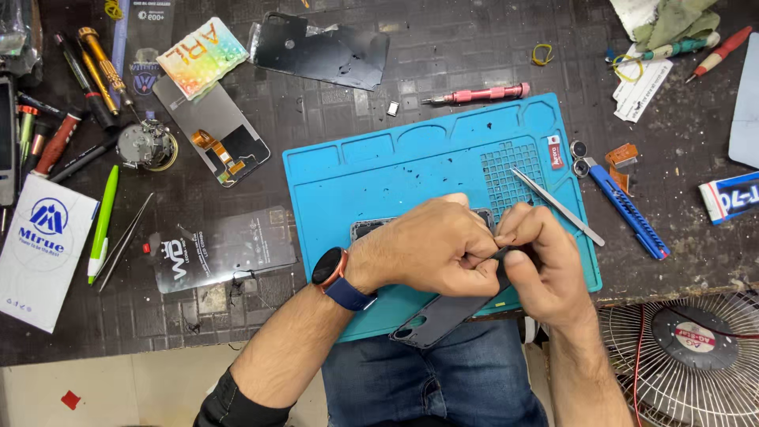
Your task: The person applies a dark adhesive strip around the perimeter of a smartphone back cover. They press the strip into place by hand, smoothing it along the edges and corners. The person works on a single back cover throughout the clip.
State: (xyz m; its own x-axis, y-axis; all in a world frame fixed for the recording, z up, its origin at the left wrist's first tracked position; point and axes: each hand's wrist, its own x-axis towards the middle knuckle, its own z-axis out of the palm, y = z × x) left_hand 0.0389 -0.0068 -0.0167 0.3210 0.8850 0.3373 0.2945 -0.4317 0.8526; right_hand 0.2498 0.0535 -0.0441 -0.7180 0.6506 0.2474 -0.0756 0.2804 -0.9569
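My left hand point(439, 245) and my right hand point(541, 265) meet over the near edge of a blue silicone work mat point(379, 166). Both pinch a dark phone back cover point(443, 320) that slants down toward my lap. A phone body point(368, 228) lies on the mat, mostly hidden under my left hand. A watch with a blue strap sits on my left wrist. Metal tweezers point(557, 205) rest on the mat just beyond my right hand.
A pink screwdriver point(478, 96) lies behind the mat and a blue utility knife point(628, 209) to its right. A phone screen with flex cable point(213, 130), pens, tools and packets crowd the left. A fan grille point(688, 356) stands at lower right.
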